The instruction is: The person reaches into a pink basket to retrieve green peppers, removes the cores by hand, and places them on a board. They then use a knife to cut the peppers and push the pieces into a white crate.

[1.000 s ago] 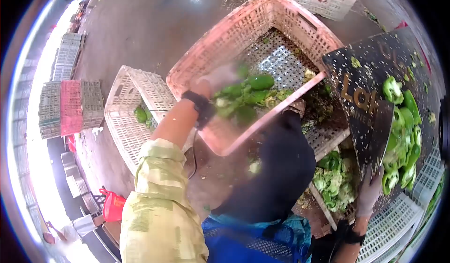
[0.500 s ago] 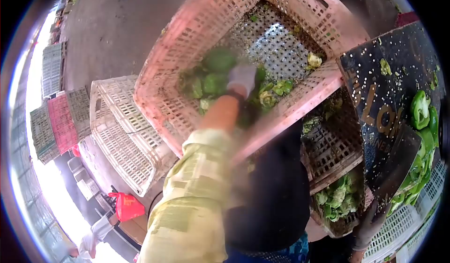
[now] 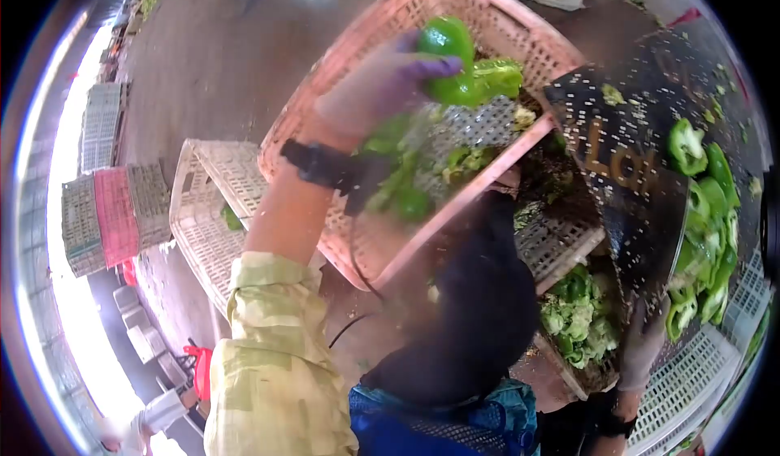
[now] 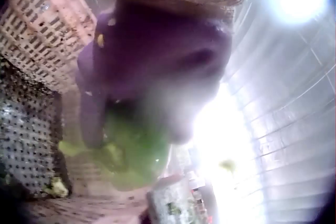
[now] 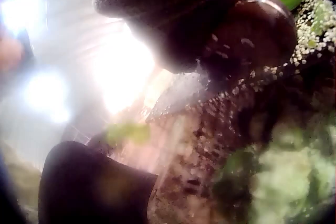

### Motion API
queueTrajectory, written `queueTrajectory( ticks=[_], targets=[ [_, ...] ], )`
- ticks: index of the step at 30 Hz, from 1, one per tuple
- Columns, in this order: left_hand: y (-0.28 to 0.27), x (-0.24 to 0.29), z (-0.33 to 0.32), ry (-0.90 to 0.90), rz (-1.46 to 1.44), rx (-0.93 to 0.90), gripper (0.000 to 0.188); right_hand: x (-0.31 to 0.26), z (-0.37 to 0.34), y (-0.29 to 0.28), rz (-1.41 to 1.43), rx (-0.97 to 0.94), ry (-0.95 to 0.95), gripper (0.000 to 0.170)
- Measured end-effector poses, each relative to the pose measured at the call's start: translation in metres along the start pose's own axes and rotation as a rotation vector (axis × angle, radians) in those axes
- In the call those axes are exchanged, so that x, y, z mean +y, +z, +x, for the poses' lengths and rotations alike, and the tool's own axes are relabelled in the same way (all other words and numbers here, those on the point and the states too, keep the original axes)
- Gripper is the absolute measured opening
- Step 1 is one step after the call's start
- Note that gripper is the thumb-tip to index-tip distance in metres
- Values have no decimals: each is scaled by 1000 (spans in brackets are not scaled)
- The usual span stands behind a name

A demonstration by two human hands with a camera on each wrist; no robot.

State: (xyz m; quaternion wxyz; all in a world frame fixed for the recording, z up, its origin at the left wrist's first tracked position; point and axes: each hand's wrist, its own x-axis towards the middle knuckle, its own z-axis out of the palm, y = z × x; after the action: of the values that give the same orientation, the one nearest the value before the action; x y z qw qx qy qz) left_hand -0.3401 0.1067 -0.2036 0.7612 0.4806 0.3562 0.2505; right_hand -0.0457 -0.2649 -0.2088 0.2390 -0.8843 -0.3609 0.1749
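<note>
My left hand (image 3: 374, 90), in a purple-grey glove, is raised over the pink crate (image 3: 301, 90) and grips a glossy green pepper (image 3: 447, 37). A lighter, ridged pepper part (image 3: 497, 78) juts from the same grip. In the left wrist view, the gloved fingers (image 4: 93, 124) curl over the blurred pepper (image 4: 131, 150). More peppers (image 3: 413, 202) lie in the crate beneath. My right hand (image 3: 644, 342), also gloved, grips a broad-bladed knife (image 3: 654, 220) at the board's (image 3: 581, 106) near edge; its handle is hidden. Sliced peppers (image 3: 707, 220) lie beside the blade.
Pale seeds dot the black board. Below it stands a crate of pepper scraps (image 3: 577, 318). A white crate (image 3: 215, 188) is left of the pink one, with stacked crates (image 3: 114, 212) beyond. White crates (image 3: 691, 383) stand at lower right. A dark-clothed knee (image 3: 471, 310) is below the pink crate.
My left hand reached down among the peppers in the pink crate, then rose with a green pepper in its grip. The right hand stays with the knife by the board.
</note>
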Motion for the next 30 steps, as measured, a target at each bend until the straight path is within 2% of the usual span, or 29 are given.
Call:
queueTrajectory(
  ticks=[2,3,4,5,6,7,8,9,12,14,15,16,17,18,19,20,21,22,24,25,26,27,28,30],
  targets=[
    [2,26,-6,106,-70,-101,39,3,6,-3,-66,-16,-117,43],
    [-3,41,-11,64,-98,-121,38,3,8,-1,-9,-13,-147,47],
    [-3,52,-9,12,-142,-169,36,8,9,-3,-236,-56,-103,51],
    [17,69,-12,31,-114,-201,37,4,5,-2,-320,21,-134,53],
    [45,86,-19,56,-82,-227,37,-14,5,-8,-244,-27,-54,49],
    [65,92,-20,23,-118,-266,36,0,4,0,-305,61,-179,47],
    [77,100,-27,-3,-142,-274,36,-26,6,-11,-204,-72,-68,41],
    [88,106,-35,-29,-163,-272,35,-23,6,-5,-109,-20,-153,37],
    [142,104,-36,-54,-45,-295,40,-29,-12,-17,10,-94,-2,35],
    [184,94,-28,-107,96,-245,40,-1,-28,-8,245,65,-117,35],
    [198,82,-20,-31,254,-282,40,-2,-37,-17,284,19,-57,35],
    [207,64,-10,136,516,-340,40,-5,-46,-28,325,-28,2,36],
    [215,45,4,474,928,-367,40,-6,-53,-34,355,-14,2,33],
    [220,26,19,890,1288,-339,40,-6,-60,-40,386,1,1,30],
    [231,21,27,901,1424,-407,40,-11,-66,-47,468,-6,65,28],
    [236,0,57,835,1425,-531,46,-18,-73,-53,549,-19,133,27],
    [245,-8,58,210,706,-565,54,-28,-77,-57,579,20,143,26],
    [249,-15,58,-375,-46,-508,63,-32,-79,-62,569,-7,142,26],
    [248,-7,55,-407,124,-483,76,-23,-73,-53,538,-43,-8,25],
    [250,20,38,-510,159,-413,76,-24,-68,-52,389,-90,-44,28],
    [238,19,47,-491,109,-332,68,-25,-61,-50,243,-143,-89,31],
    [224,27,40,-353,108,-316,62,-11,-52,-30,224,-112,-138,37],
    [204,39,31,-223,118,-282,56,0,-43,-23,128,-247,26,42],
    [147,65,16,-282,188,-233,45,14,-18,-12,48,-140,-215,41]
  ],
)
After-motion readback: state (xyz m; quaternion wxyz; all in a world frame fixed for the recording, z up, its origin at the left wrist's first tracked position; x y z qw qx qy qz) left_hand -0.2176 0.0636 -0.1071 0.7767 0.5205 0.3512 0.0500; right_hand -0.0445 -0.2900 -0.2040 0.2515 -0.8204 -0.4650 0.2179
